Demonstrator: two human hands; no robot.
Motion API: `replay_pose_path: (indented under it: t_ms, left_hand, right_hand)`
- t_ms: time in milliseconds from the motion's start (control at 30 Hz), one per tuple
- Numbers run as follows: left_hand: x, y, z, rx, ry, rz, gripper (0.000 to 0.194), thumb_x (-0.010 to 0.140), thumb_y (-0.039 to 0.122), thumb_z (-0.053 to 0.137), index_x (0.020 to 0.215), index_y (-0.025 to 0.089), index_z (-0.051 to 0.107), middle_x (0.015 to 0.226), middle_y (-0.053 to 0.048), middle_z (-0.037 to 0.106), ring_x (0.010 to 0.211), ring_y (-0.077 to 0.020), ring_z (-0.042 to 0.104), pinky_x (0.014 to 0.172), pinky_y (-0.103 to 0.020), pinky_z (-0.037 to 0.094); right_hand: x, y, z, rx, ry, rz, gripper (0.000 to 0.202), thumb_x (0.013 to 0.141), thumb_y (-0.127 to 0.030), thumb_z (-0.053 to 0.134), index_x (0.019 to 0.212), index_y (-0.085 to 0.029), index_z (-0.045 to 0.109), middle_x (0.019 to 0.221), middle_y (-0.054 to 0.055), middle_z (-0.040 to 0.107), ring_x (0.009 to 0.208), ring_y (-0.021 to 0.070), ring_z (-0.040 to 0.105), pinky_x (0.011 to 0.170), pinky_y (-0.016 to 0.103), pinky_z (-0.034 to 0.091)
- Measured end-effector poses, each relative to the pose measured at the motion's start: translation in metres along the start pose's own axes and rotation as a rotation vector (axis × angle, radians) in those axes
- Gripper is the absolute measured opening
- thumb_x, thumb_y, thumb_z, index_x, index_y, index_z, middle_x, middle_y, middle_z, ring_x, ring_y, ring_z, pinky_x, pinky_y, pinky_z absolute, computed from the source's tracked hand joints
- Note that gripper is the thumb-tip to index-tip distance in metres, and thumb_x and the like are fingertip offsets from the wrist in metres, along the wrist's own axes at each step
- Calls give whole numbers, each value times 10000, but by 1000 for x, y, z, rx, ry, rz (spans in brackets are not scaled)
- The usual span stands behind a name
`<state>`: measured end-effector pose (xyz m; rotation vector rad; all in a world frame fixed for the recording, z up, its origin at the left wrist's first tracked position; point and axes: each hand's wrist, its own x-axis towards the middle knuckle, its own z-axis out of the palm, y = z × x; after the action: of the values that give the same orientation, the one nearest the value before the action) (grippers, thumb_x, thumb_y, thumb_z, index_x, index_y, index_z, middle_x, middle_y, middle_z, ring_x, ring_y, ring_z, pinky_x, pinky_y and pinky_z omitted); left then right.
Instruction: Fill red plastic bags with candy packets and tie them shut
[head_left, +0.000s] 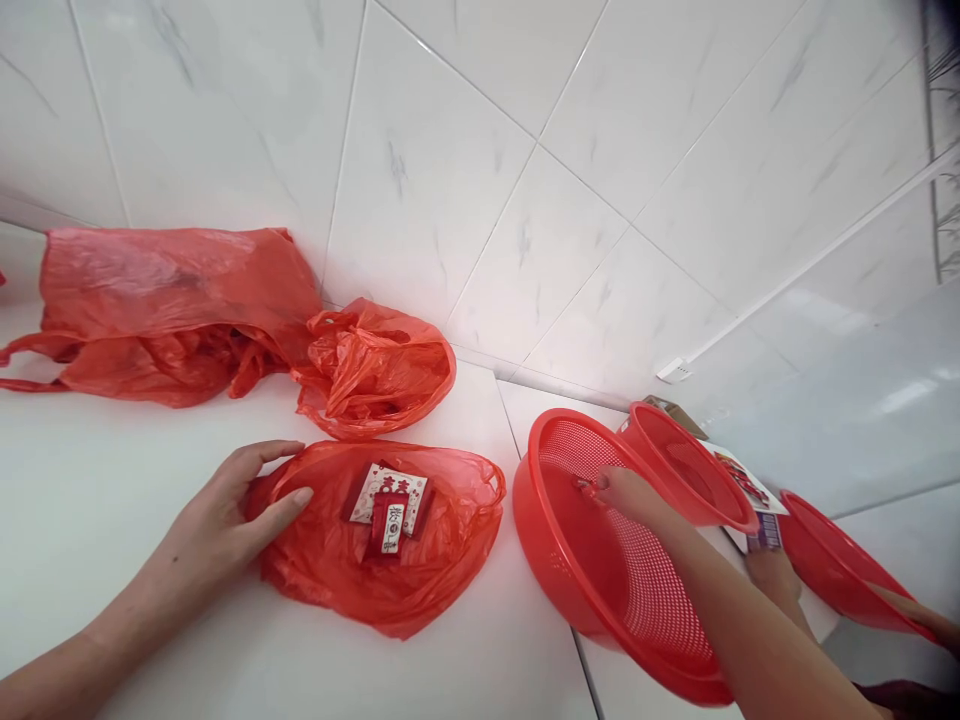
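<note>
My left hand point(236, 505) grips the left side of an opened red plastic bag point(457, 560) on the white table, with the thumb over its inner side. Inside that bag lie a white-and-red printed packet point(367, 490) and a small red wrapped packet point(391, 528) with a white label. My right hand point(615, 490) reaches into a red plastic basket point(559, 560) with perforated sides. Its fingers are pinched together low in the basket, and what they hold is too small to make out.
Behind the opened bag lie a crumpled red bag point(367, 370) and a larger pile of red bags point(180, 290) along the tiled wall. On the right stand another red basket point(682, 460) and a third red basket point(847, 560), with another person's hand point(776, 580) between them.
</note>
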<state>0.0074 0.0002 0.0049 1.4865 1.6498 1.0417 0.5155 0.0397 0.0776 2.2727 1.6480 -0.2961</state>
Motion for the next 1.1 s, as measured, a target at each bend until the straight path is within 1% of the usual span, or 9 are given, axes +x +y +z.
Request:
replay_pose_path:
  t_ms: [233, 400, 567, 633, 733, 833, 933, 1000, 1100]
  left_hand:
    - [1, -2, -1, 2, -24, 18, 501, 771, 615, 505, 1177, 322, 473, 1277, -13, 519, 1097, -265, 552, 878, -369, 494]
    - [1, -2, -1, -12, -17, 42, 493, 774, 598, 508, 1175, 313, 479, 1268, -15, 526, 1093, -266, 556, 870, -357, 501]
    - [2, -5, -1, -7, 8, 91, 482, 761, 575, 524, 1152, 292, 509, 1229, -30, 552, 1071, -272, 572, 894, -375, 488]
    - [2, -5, -1, -19, 3, 112, 470, 770, 560, 523, 1149, 282, 510, 1234, -42, 544, 1091, -275, 560, 919, -390, 473]
    - [0, -2, -2, -44, -18, 103, 462, 790, 542, 514, 1166, 275, 497, 1259, -59, 523, 1113, -282, 546, 941, -417, 456]
    - [-1, -1, -1, -58, -19, 97, 477, 789, 540, 516, 1180, 268, 493, 1263, -68, 523, 1099, -286, 558, 933, -426, 462]
    - [-1, -2, -1, -44, -6, 96, 475, 777, 539, 527, 1170, 273, 506, 1252, -55, 537, 1078, -278, 574, 898, -404, 485]
    - [-1, -2, -1, -31, 2, 90, 466, 774, 533, 534, 1168, 285, 512, 1251, -43, 541, 1070, -270, 581, 869, -384, 500]
    - [-1, -3, -1, -44, 0, 91, 461, 783, 526, 529, 1175, 284, 510, 1260, -46, 534, 1064, -265, 585, 855, -374, 506]
  right_hand:
    - [12, -18, 5, 129, -44, -39, 323, 899, -321, 545, 1183, -169, 533, 1139, 73, 584, 938, 183, 604, 794, 383, 522]
    - [6, -29, 5, 172, -115, -31, 260, 905, -330, 534, 1093, -155, 568, 1006, 47, 618, 797, 136, 613, 693, 315, 532]
    - [-15, -46, -22, 219, -3, -159, 61, 831, -226, 566, 837, -176, 600, 783, 15, 627, 656, 131, 577, 561, 244, 448]
    - [-30, -57, -42, 240, 85, -218, 73, 812, -229, 542, 855, -209, 598, 792, 7, 626, 673, 146, 568, 569, 254, 428]
    - [-63, -84, -73, 296, 172, -312, 180, 821, -284, 496, 970, -274, 597, 872, -17, 632, 711, 147, 566, 614, 260, 439]
    - [-103, -127, -90, 436, 177, -476, 220, 831, -319, 495, 1025, -319, 599, 942, -35, 647, 767, 152, 595, 644, 261, 466]
    - [-131, -176, -87, 391, 133, -668, 233, 810, -251, 510, 1008, -320, 610, 949, -41, 644, 771, 141, 584, 660, 262, 454]
    - [-139, -202, -81, 370, 63, -781, 259, 808, -238, 515, 1037, -315, 607, 956, -28, 633, 767, 136, 577, 656, 261, 452]
    - [-137, -216, -75, 409, 113, -824, 428, 785, -274, 580, 1201, -362, 532, 1092, -4, 593, 914, 164, 576, 733, 289, 468]
